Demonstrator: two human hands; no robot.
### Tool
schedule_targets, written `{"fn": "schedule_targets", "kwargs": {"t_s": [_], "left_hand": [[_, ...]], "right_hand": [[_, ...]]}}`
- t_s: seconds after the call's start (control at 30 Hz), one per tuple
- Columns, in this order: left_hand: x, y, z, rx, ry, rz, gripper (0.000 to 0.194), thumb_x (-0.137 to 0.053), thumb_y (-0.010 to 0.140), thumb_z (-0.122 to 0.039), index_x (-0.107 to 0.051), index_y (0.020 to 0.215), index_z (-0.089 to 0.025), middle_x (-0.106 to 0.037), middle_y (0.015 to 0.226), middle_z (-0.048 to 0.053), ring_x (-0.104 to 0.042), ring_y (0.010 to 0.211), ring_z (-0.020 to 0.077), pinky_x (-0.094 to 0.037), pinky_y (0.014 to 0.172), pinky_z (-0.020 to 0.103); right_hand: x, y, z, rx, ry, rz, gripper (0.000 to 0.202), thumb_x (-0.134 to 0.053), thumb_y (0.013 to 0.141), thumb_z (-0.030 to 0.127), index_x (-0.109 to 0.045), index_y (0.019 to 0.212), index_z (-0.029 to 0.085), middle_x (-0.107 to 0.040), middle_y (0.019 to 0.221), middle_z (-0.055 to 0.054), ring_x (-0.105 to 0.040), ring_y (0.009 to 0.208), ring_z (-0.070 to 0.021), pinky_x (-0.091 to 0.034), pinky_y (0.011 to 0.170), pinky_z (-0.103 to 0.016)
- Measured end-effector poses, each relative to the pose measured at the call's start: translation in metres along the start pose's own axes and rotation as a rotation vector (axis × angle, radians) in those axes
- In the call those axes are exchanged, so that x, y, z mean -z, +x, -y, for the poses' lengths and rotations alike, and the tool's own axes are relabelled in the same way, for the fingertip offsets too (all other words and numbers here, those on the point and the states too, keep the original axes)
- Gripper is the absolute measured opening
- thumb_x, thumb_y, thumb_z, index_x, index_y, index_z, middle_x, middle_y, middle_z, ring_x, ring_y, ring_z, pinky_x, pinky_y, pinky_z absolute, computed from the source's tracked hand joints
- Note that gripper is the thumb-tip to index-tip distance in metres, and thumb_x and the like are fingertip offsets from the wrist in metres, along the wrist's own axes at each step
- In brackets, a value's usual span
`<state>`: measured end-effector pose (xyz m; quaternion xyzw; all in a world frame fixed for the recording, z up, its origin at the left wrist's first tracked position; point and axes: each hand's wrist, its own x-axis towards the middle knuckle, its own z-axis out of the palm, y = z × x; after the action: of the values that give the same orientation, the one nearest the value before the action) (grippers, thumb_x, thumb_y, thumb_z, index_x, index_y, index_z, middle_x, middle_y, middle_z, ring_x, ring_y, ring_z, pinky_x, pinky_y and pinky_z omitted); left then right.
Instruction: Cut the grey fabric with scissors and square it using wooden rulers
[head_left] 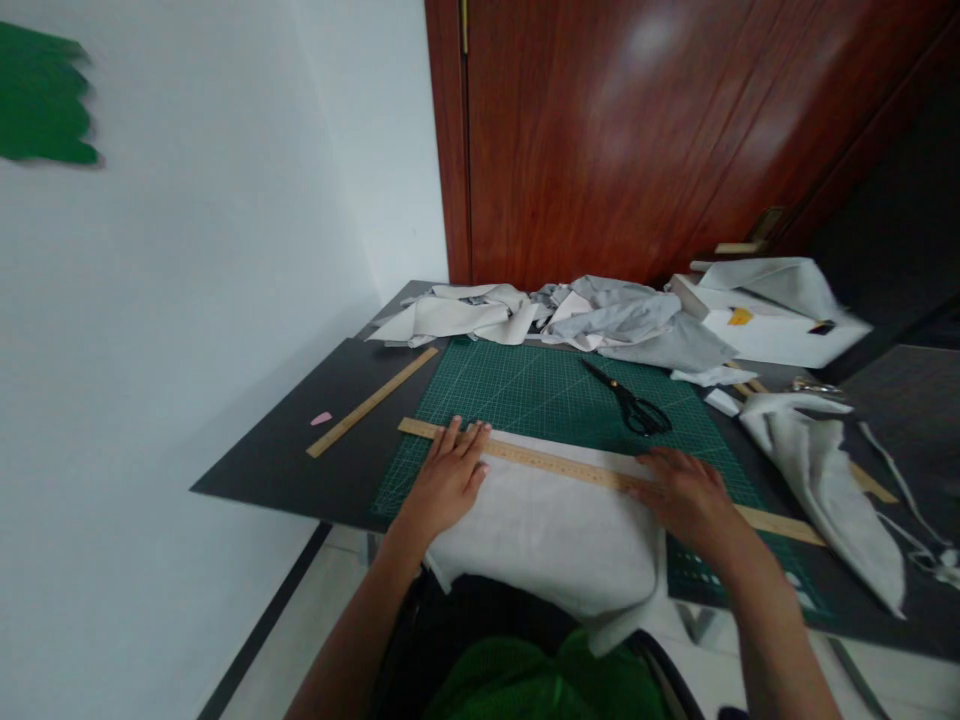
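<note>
A long wooden ruler (555,463) lies crosswise over a piece of pale fabric (547,540) near the table's front edge. The fabric's near part hangs over that edge towards my lap. My left hand (450,475) lies flat with its fingers stretched over the ruler and the cloth's left side. At the cloth's right side, my right hand (686,495) is on the ruler, its thumb and fingers at opposite edges of it. Beneath them is a green cutting mat (510,385). Black-handled scissors (630,405) rest on the mat beyond my right hand, blades pointing away to the left.
A second wooden ruler (371,403) and a small pink piece (321,418) lie on the dark table (300,475) at left. Crumpled fabric (480,312) lines the back. At right are a white box (787,335) and more cloth (814,460). A wall borders the left.
</note>
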<state>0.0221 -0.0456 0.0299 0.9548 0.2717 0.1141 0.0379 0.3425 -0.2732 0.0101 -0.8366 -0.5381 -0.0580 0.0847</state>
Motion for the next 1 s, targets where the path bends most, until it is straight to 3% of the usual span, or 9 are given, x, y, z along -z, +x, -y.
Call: {"fn": "schedule_targets", "kwargs": {"t_s": [0.1,0.2,0.43,0.57,0.73,0.87,1.0], "left_hand": [[0.001,0.001,0.003,-0.019,-0.037,0.045,0.054,-0.041,0.107,-0.029,-0.046,0.160,-0.027,-0.046,0.167,0.000,-0.021,0.163,0.0292,-0.019,0.133,0.055],[0.002,0.000,0.003,0.007,-0.035,0.017,0.052,-0.043,0.107,-0.031,-0.049,0.158,-0.027,-0.050,0.165,0.001,-0.021,0.164,0.0298,-0.021,0.133,0.055],[-0.004,-0.003,0.001,0.156,0.034,-0.073,0.045,-0.050,0.106,-0.037,-0.059,0.148,-0.026,-0.033,0.173,0.009,-0.017,0.164,0.0380,-0.023,0.130,0.062],[-0.005,-0.002,0.000,0.323,0.077,-0.099,0.045,-0.048,0.107,-0.037,-0.060,0.148,-0.025,-0.038,0.170,0.015,-0.025,0.161,0.0426,-0.029,0.126,0.065],[-0.004,-0.001,-0.001,0.426,0.100,-0.117,0.048,-0.041,0.108,-0.037,-0.059,0.150,-0.021,-0.045,0.165,0.017,-0.033,0.157,0.0422,-0.034,0.123,0.062],[-0.008,0.000,0.004,0.453,0.110,-0.101,0.049,-0.038,0.109,-0.031,-0.058,0.153,-0.020,-0.050,0.161,0.018,-0.040,0.154,0.0416,-0.035,0.124,0.060],[-0.014,0.001,0.011,0.465,0.105,-0.129,0.048,-0.042,0.105,-0.019,-0.061,0.150,-0.019,-0.054,0.157,0.019,-0.044,0.152,0.0387,-0.037,0.124,0.056]], "right_hand": [[-0.008,0.006,0.020,0.160,0.162,-0.015,0.045,-0.051,0.099,0.033,-0.067,0.139,0.022,-0.068,0.140,-0.016,-0.065,0.126,-0.0333,-0.051,0.107,-0.052],[-0.012,0.008,0.024,0.185,0.250,0.013,0.039,-0.046,0.101,0.031,-0.074,0.128,0.023,-0.074,0.128,-0.013,-0.070,0.114,-0.0297,-0.055,0.101,-0.046],[-0.014,-0.007,-0.037,0.083,0.314,0.005,0.034,-0.044,0.097,0.033,-0.076,0.105,0.027,-0.076,0.118,-0.011,-0.072,0.109,-0.0278,-0.057,0.096,-0.041],[-0.019,-0.019,-0.053,-0.033,0.159,0.004,0.040,-0.038,0.097,0.033,-0.076,0.106,0.027,-0.077,0.119,-0.010,-0.075,0.103,-0.0307,-0.058,0.089,-0.048],[-0.018,-0.018,-0.027,-0.042,-0.080,-0.109,0.047,-0.035,0.100,0.034,-0.076,0.122,0.023,-0.074,0.129,-0.017,-0.073,0.107,-0.0377,-0.054,0.097,-0.060],[-0.017,-0.005,0.002,0.138,0.063,-0.086,0.045,-0.038,0.104,0.037,-0.071,0.133,0.026,-0.072,0.138,-0.012,-0.070,0.121,-0.0330,-0.053,0.105,-0.052],[-0.021,0.001,0.006,0.165,0.173,-0.026,0.040,-0.038,0.105,0.032,-0.074,0.122,0.025,-0.075,0.132,-0.010,-0.072,0.116,-0.0287,-0.056,0.102,-0.046]]}}
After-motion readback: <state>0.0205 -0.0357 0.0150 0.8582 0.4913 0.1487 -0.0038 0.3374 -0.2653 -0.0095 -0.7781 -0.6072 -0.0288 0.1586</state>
